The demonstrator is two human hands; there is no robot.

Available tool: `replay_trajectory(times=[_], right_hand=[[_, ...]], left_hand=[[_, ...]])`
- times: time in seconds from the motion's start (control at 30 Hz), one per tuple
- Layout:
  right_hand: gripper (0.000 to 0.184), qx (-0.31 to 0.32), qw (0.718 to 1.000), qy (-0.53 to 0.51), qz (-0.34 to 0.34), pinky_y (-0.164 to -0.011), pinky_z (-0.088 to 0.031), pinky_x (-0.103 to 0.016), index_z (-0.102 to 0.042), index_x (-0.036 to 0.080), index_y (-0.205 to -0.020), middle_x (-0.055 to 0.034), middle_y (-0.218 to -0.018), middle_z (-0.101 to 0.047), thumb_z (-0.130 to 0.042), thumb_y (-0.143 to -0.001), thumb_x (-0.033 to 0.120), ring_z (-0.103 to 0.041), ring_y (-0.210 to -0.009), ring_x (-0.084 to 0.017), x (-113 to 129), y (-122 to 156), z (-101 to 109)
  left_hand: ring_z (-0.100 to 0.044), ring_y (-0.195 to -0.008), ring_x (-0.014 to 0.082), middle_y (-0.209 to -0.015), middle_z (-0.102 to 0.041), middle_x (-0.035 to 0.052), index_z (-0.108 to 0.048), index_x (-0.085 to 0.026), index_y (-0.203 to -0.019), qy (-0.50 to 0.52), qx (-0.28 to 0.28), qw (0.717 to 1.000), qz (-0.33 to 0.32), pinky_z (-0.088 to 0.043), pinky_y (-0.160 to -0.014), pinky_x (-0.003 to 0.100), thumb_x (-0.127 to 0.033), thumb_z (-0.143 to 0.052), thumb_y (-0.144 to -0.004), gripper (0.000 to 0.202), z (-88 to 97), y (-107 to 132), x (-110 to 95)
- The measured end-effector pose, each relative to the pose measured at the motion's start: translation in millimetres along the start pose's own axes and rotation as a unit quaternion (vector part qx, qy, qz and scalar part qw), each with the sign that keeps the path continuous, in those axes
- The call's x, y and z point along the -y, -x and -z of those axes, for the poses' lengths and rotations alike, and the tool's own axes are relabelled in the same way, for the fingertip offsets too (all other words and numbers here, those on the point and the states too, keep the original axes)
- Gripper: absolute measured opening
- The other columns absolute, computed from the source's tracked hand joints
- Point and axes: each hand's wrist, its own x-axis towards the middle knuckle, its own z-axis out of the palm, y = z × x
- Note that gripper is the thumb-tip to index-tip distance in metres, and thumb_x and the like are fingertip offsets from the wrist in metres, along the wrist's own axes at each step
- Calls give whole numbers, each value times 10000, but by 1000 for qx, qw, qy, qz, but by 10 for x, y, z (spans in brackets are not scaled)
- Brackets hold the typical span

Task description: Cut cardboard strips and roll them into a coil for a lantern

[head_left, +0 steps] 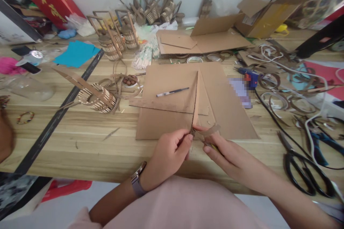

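Observation:
My left hand [173,148] pinches the near end of a narrow cardboard piece [196,96], which stands on its edge and points away from me. My right hand [225,150] is closed close beside that end, around a slim tool with a yellow part [214,146]; most of it is hidden by the fingers. A short brown strip [212,130] sticks up over the right fingers. Beneath lies a large flat cardboard sheet [228,114], with a smaller cardboard piece [172,102] on top. A pen [172,92] rests on the smaller piece.
A small slatted basket [98,98] stands left, with more handled baskets [110,44] behind. On the right are scissors [303,171], blue-handled pliers [319,146], a blue glue gun [249,78], cables and tape rolls [268,79]. A person's arm [5,136] shows at the left edge.

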Motion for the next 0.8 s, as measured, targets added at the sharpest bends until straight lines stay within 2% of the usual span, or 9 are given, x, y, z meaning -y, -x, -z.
replay_trajectory(times=[0.13,0.27,0.47,0.53,0.57,0.6,0.67,0.73,0.8], right_hand=[[450,-28,999,17,16,-941,-557,-418,-417,223,-1436,-152,-1330,-647,-327,-1033,403,-642,-1209,-253,-32,0,-38],[432,-64,996,39,39,-871,-593,-393,-404,232,-1445,-133,-1295,-679,-329,-1030,328,-681,-1154,-246,-59,-8,-117],[364,-120,992,15,45,-939,-565,-405,-500,233,-1336,-116,-1259,-691,-351,-1017,328,-665,-1172,-234,-93,-34,-229],[368,-121,992,-26,36,-900,-570,-398,-527,241,-1312,-103,-1124,-715,-360,-1015,381,-692,-1069,-232,-80,-31,-218],[380,-114,992,-58,23,-835,-581,-372,-538,244,-1302,-81,-994,-713,-362,-1015,420,-703,-950,-218,-68,-26,-204],[401,-101,990,-96,1,-741,-580,-333,-542,244,-1298,-46,-848,-672,-363,-1013,462,-682,-805,-193,-54,-19,-185],[459,-64,978,-192,-55,-539,-493,-249,-530,238,-1308,32,-655,-500,-369,-1003,542,-527,-567,-136,-32,-5,-150],[523,-25,951,-293,-95,-441,-370,-210,-490,231,-1342,71,-626,-381,-388,-984,599,-370,-489,-101,-29,1,-129],[567,0,924,-367,-105,-419,-305,-198,-459,231,-1364,78,-645,-366,-427,-961,629,-301,-483,-84,-43,-6,-129]], left_hand=[[-503,-509,97,-532,-527,-58,-584,-179,-768,-9,2,1000,-10,-362,-545,206,-343,-432,-1010,330,3,-4,0],[-505,-505,94,-529,-528,-62,-595,-175,-797,-7,1,1000,-12,-369,-551,201,-333,-431,-1012,313,2,-6,11],[-504,-504,93,-532,-532,-58,-588,-179,-766,14,6,1000,-14,-367,-540,199,-324,-430,-1009,324,-2,-5,-6],[-504,-504,94,-527,-532,-56,-583,-180,-747,28,6,1000,-13,-374,-543,200,-335,-432,-1008,339,-2,-4,-7],[-507,-506,94,-524,-533,-54,-578,-181,-735,33,6,999,-13,-379,-549,200,-341,-433,-1007,348,-2,-4,-6],[-509,-508,94,-521,-532,-53,-574,-181,-724,37,7,999,-12,-384,-554,201,-348,-434,-1007,357,-1,-3,-4],[-510,-512,95,-525,-541,-49,-575,-180,-724,40,7,999,-11,-386,-555,202,-357,-438,-1005,359,-1,-2,2],[-529,-543,102,-576,-593,-32,-600,-177,-768,39,5,999,-6,-385,-546,201,-356,-454,-997,325,-1,-3,7],[-581,-615,115,-685,-670,0,-624,-174,-830,47,1,999,3,-401,-555,197,-334,-475,-983,267,-2,-7,11]])
